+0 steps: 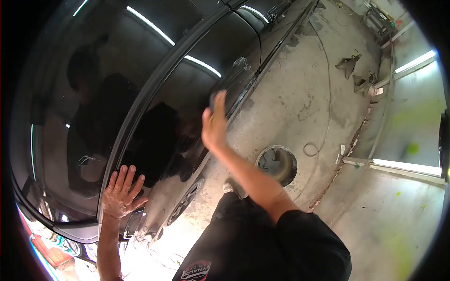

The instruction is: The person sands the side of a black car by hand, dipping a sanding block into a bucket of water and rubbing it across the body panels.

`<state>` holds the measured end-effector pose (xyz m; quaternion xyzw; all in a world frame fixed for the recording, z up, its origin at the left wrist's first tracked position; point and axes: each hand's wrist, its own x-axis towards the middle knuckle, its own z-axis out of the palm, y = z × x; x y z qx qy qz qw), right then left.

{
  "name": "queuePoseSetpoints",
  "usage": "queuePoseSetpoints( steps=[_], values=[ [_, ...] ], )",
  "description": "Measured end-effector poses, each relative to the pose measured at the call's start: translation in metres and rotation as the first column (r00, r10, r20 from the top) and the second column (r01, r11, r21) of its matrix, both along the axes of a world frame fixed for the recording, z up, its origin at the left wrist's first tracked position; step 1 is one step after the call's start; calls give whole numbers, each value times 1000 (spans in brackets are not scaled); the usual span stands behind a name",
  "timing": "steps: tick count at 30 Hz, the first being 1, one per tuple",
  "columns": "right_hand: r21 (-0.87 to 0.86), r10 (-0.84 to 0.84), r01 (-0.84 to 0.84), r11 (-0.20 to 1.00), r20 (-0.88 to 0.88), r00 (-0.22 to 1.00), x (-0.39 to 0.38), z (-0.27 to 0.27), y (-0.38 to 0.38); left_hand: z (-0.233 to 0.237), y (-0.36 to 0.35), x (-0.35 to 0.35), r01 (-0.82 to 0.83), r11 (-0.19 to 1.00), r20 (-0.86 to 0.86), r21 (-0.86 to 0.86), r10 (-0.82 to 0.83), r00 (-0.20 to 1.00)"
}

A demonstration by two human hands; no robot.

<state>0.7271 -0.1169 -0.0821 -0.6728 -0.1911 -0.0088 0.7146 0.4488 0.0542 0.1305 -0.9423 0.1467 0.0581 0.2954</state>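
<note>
Seemingly bracing, the left hand (121, 194) lies spread and empty on the car (154, 70); the right hand (214, 124) presses flat, anything beneath it hidden.

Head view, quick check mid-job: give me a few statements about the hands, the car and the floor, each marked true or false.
1. The left hand lies flat with fingers spread on the car body. True.
2. The car body is white. False: it is glossy black and mirrors the ceiling lights.
3. The right hand rests on the concrete floor. False: it is raised against the car's side panel, fingers pointing up.
4. A round bucket stands on the floor, beside the right forearm. True.
</note>
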Motion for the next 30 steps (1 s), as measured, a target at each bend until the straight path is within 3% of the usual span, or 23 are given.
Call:
queuePoseSetpoints(
  steps=[1,2,4,5,8,11,12,14,16,18,20,21,22,24,26,28,30],
  values=[
    [31,-92,90,995,60,994,36,1,1,0,0,0,-4,1000,-2,-3,4,1000],
    [7,-136,136,991,12,991,64,12,-4,-1,0,-2,-11,1000,-3,-8,11,1000],
    [-57,-149,148,987,-18,989,85,23,-7,-1,-1,-2,-6,1000,5,-12,6,1000],
    [19,-97,101,995,-141,985,74,26,-8,0,-2,-2,-4,1000,14,-11,4,1000],
    [70,-42,43,997,-6,999,2,23,0,3,-4,0,-29,999,-10,-28,28,1000],
    [-99,-19,34,995,150,989,-2,5,-1,3,-4,0,-25,999,-9,-31,25,1000],
    [40,-107,103,994,95,990,27,8,2,4,-3,1,-24,999,-9,-31,24,1000],
    [45,-193,193,980,-4,981,101,11,0,3,-4,0,-27,999,-8,-36,27,1000],
    [25,-164,170,985,-163,973,130,32,-12,3,-5,-2,-32,999,-16,-39,32,999],
    [74,-95,109,991,-172,981,99,37,-12,6,-6,0,-32,998,-17,-48,31,999],
    [71,-67,69,995,-27,997,28,39,-9,8,-6,3,-28,999,-14,-45,27,1000],
    [33,42,-41,999,-18,999,-11,32,-8,8,-7,3,-26,999,-20,-47,25,999],
    [-13,95,-94,995,102,990,-39,6,-4,7,-8,2,-29,998,-25,-50,27,999],
    [-96,49,-34,995,167,985,-25,6,-7,7,-7,2,-33,998,-31,-49,32,999],
    [34,-89,88,996,21,996,41,25,-8,5,-5,3,-8,999,-9,-36,7,1000],
    [0,-160,160,987,-65,985,111,28,-12,5,-5,1,-5,999,-2,-38,5,1000],
    [1,-152,154,988,-162,975,106,35,-12,8,-8,2,-6,999,-6,-34,5,1000]
  ],
)
